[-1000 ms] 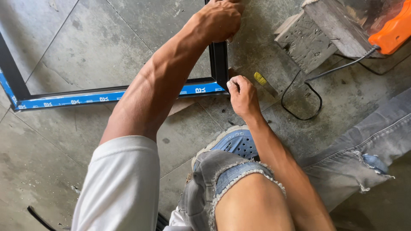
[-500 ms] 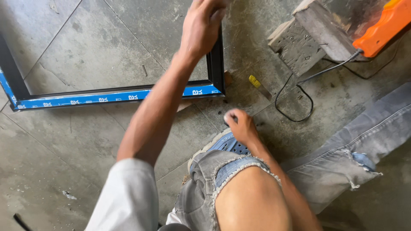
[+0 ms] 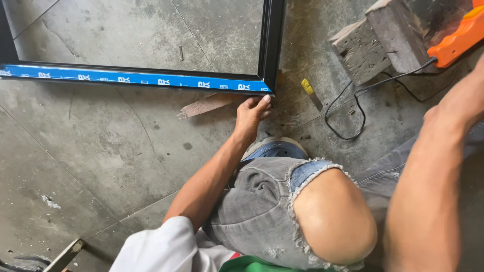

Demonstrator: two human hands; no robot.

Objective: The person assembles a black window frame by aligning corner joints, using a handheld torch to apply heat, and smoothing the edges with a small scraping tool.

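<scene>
— Where's the frame? (image 3: 151, 79)
— On the floor (image 3: 101, 151); my left hand (image 3: 250, 113) touches its corner, fingers loosely spread, holding nothing.
— And the right?
— My right hand is out of view, so I cannot tell. I judge I'm steadying the corner; next calls for care.

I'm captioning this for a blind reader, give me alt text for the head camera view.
A person crouching on a concrete floor touches their left hand to the corner of a black frame edged with blue tape. A yellow-handled tool, wood blocks and an orange power tool lie nearby.
</scene>
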